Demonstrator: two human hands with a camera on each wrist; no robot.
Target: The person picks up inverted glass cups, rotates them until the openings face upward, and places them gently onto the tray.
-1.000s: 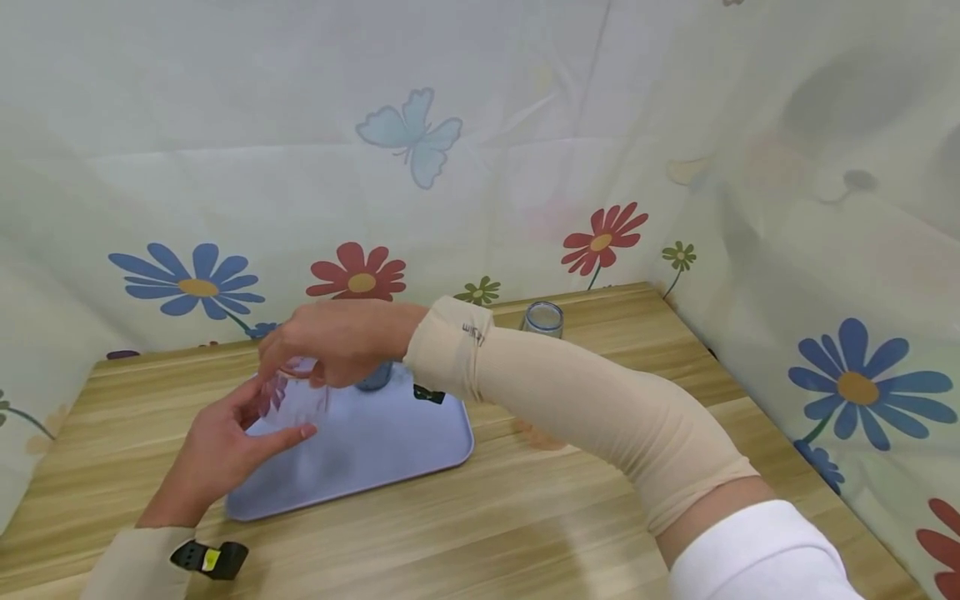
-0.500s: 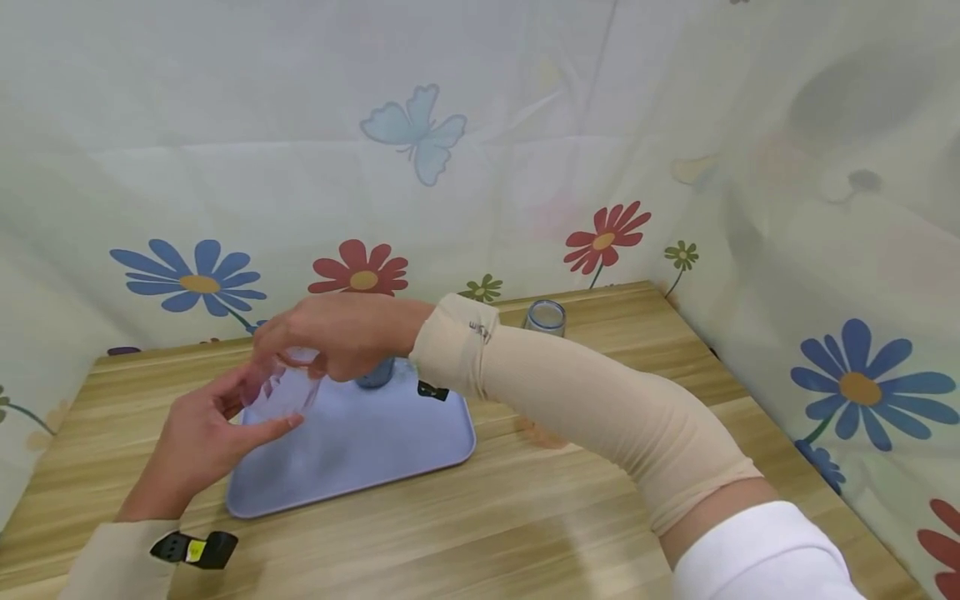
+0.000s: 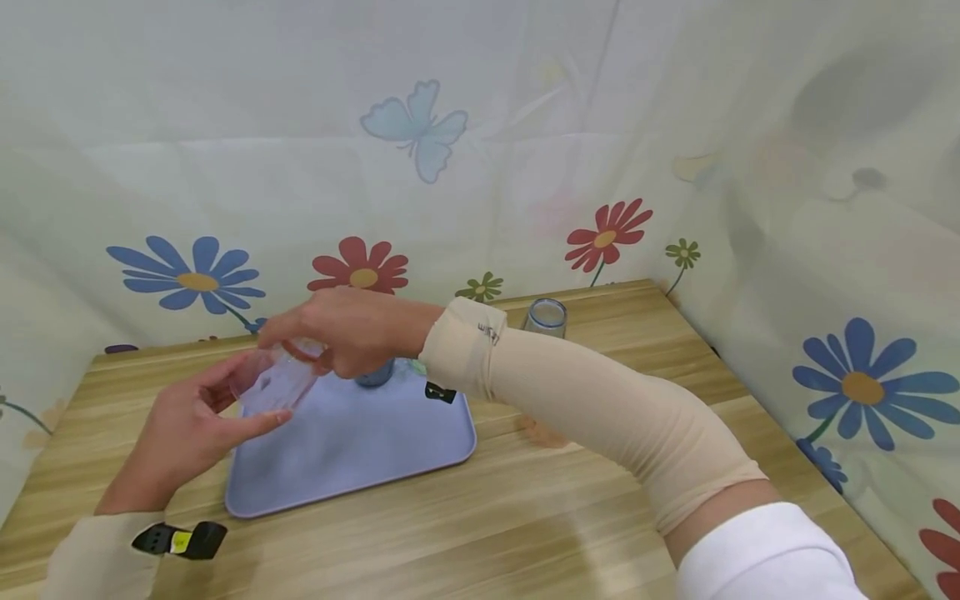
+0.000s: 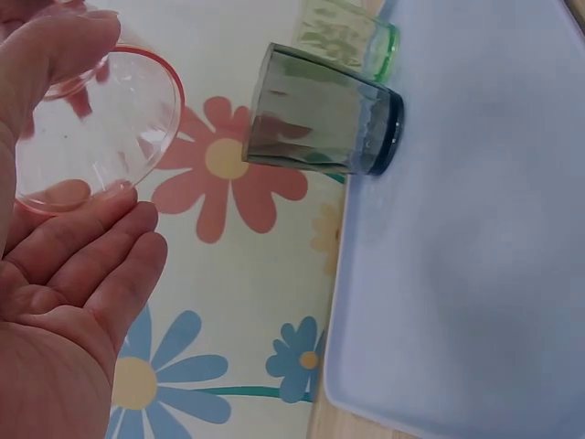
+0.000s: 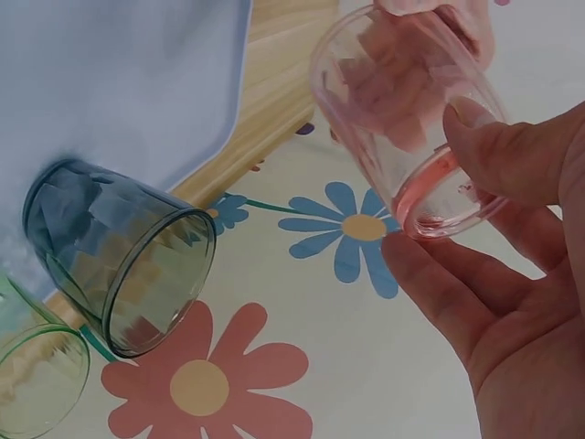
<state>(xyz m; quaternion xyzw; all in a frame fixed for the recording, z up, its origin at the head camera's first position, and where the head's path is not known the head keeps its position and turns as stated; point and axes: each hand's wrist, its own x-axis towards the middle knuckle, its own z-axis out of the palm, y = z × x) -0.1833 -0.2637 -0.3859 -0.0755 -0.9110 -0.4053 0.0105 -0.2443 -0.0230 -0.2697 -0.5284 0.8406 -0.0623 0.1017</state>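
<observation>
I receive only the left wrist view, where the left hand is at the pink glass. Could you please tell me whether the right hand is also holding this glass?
Observer: Yes, the right hand holds the pink glass near its narrow end.
Operator: Thank you. Is there also some glass outside of the tray?
Observer: Yes, a blue-edged glass is on the table, to the right of the tray.
Operator: Is it visible completely from the head camera?
Observer: No, the beige sleeve covers its lower part.
</observation>
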